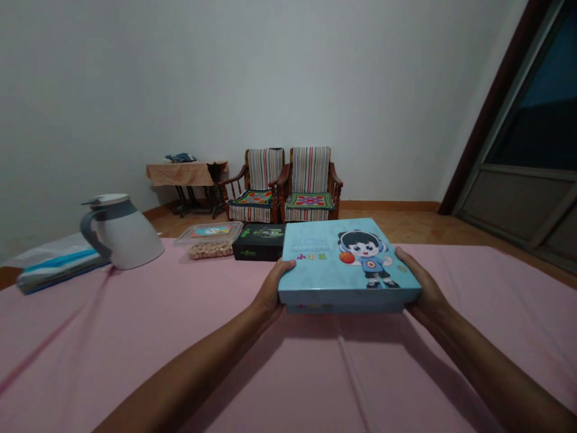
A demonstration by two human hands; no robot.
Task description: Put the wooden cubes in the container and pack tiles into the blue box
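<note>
Between my two hands is a light blue flat box (pixel 315 264) with a cartoon child and a basketball printed on its lid. My left hand (pixel 273 285) grips its left side, thumb on the top edge. My right hand (pixel 421 282) clasps the right side the same way; the fingers of both hands are partly hidden under the box. It is held just above the pink tablecloth (pixel 216 349), its shadow falling below. Behind its left side stands a black box (pixel 256 243) with green print.
Left of the black box is a clear plastic tub (pixel 210 240) of nut-like pieces. A white and grey thermos jug (pixel 128 231) stands further left, by a blue and white packet (pixel 63 267). Beyond the table are two wooden armchairs (pixel 311 174) and a small side table (pixel 180 174).
</note>
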